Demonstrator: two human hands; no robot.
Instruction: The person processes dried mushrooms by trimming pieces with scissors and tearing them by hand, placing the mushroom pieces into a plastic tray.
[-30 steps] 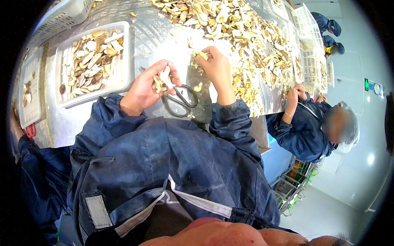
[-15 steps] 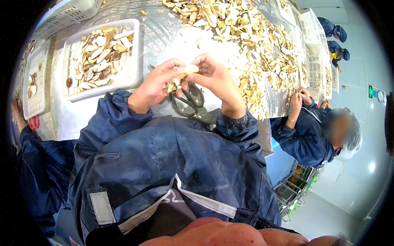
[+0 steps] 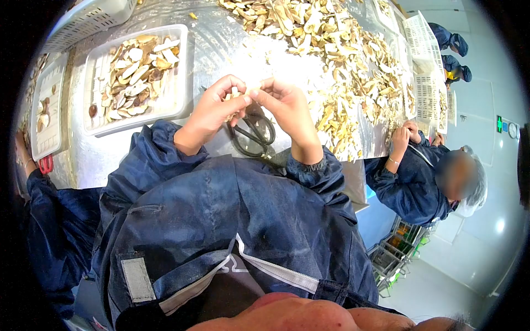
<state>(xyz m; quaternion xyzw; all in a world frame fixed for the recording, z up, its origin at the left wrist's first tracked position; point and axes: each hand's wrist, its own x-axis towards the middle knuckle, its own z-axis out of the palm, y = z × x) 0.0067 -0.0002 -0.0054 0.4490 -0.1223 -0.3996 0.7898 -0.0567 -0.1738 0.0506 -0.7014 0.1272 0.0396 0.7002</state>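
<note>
My left hand (image 3: 212, 113) is closed around pale mushroom pieces (image 3: 234, 95), some showing between its fingers. Thumb and fingers of my right hand (image 3: 287, 105) pinch together against the left fingertips; what they hold is too small to make out. Beneath the hands, black-handled scissors (image 3: 251, 135) lie on the metal table (image 3: 215, 52). A large heap of sliced mushrooms (image 3: 337, 49) spreads beyond and to the right of my hands. To the left stands a white tray (image 3: 185, 71) with mushroom slices (image 3: 135, 71) in it.
A second tray (image 3: 49, 132), red handles (image 3: 46, 164) and a white basket (image 3: 91, 25) are at the left. More baskets (image 3: 428, 94) line the right side. A co-worker (image 3: 414, 176) works at the right edge; another person's sleeve (image 3: 49, 231) shows at left. Two people stand farther off.
My right hand has come from the table to meet my left hand. The pale piece seen between them half a second ago is now mostly hidden. The view has shifted slightly.
</note>
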